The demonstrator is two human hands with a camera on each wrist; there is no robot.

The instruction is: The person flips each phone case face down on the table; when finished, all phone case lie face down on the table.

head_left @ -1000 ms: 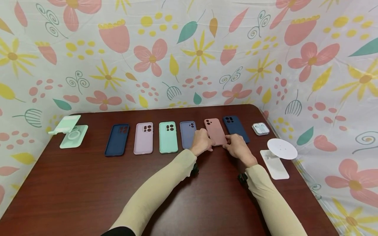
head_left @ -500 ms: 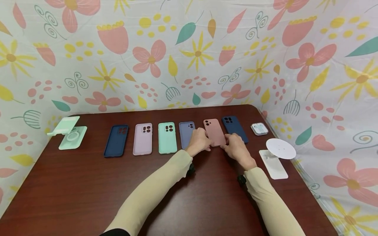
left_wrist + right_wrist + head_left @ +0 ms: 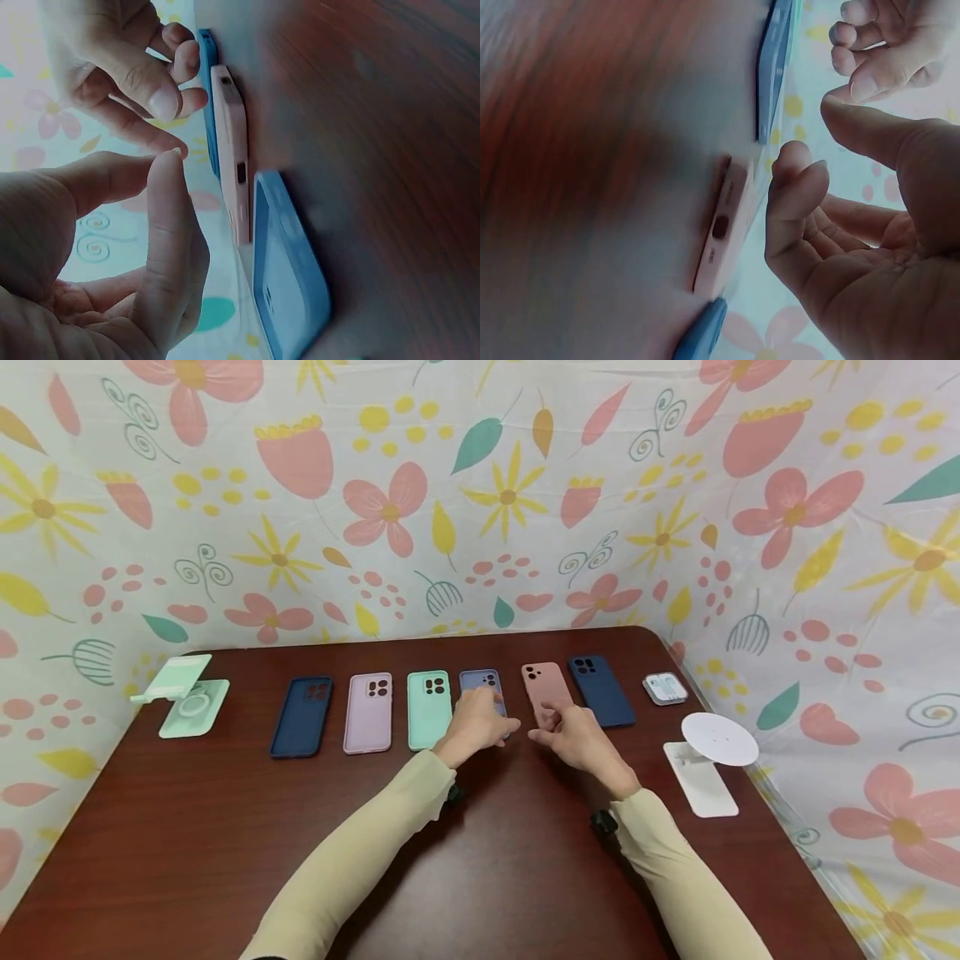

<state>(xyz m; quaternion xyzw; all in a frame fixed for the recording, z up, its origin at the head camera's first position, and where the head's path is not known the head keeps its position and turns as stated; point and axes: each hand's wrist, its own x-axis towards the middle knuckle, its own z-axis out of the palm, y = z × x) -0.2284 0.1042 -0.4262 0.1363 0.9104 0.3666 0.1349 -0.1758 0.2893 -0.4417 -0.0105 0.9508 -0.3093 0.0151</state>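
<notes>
Worktop (image 3: 525, 877): carries a row of six phone cases, camera holes at the far end. Left hand (image 3: 477, 718): has just drawn away from the pink phone case (image 3: 546, 685) and now hangs over the grey-blue phone case (image 3: 480, 678), fingers loosely bent, grasping nothing. Right hand (image 3: 576, 733): likewise released, hovers over the near end of the pink phone case, apart from it in the right wrist view. Pink phone case: lies flat between the grey-blue phone case and the blue phone case (image 3: 603, 693) at right, in the same spot as a moment ago. Seems settled there, judging by the let-go. Charging hole (image 3: 721, 226): faces the near side, uncovered.
</notes>
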